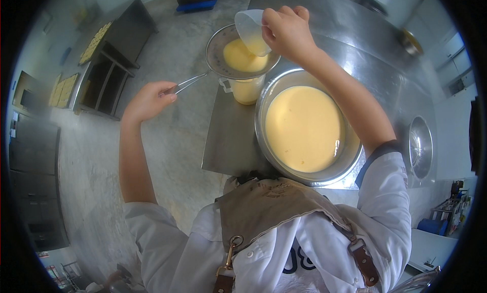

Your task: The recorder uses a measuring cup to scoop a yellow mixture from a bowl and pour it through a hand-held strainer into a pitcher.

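My left hand (149, 101) is closed round the handle of a round metal strainer (215, 64). The strainer rests over the mouth of a clear plastic jug (247, 91), which has yellow liquid in it. A pool of the same yellow liquid (242, 57) lies in the mesh. Above it my right hand (290, 33) grips a translucent plastic cup (249, 26), tilted with its mouth down toward the strainer. Some yellow liquid shows inside the cup. Beneath my right forearm stands a large steel bowl (259, 121) holding much pale yellow liquid.
The steel table (215, 141) bears the bowl and jug. An empty-looking metal bowl (420, 146) sits at the right, and a smaller bowl (412, 42) at the far right. Across the floor on the left stands a steel bench (114, 44) with trays of yellow pieces (64, 90).
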`<state>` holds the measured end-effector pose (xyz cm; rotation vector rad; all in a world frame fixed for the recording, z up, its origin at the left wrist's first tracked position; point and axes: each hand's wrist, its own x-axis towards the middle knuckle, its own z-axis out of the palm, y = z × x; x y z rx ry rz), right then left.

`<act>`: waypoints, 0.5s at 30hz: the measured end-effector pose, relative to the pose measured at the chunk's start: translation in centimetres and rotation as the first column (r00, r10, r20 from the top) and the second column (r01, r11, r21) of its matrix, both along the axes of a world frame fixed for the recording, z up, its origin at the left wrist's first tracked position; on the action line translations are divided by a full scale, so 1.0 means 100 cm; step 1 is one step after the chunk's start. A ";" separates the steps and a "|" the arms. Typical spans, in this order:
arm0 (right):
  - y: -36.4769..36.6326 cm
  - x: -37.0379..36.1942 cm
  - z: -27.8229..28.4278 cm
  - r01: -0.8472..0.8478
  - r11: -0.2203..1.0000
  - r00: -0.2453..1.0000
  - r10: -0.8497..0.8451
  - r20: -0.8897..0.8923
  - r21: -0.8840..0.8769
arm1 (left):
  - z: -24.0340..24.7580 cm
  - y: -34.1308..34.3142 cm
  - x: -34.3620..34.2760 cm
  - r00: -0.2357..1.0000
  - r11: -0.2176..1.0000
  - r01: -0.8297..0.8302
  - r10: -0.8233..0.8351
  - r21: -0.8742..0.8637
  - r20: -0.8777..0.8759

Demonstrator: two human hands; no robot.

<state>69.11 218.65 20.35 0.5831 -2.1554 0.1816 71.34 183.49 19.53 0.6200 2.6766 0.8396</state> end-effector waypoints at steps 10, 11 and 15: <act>-0.004 0.019 -0.005 -0.087 0.927 0.981 0.143 -0.129 0.366 | 0.002 -0.001 0.000 0.999 0.999 0.044 -0.044 0.026 -0.009; -0.003 0.022 -0.006 -0.123 0.884 0.970 0.202 -0.131 0.450 | 0.002 0.000 0.000 1.000 1.000 0.025 -0.025 0.003 0.000; -0.001 0.029 -0.010 -0.155 0.834 0.949 0.275 -0.155 0.529 | 0.004 0.000 0.000 1.000 1.000 0.013 -0.013 -0.001 -0.006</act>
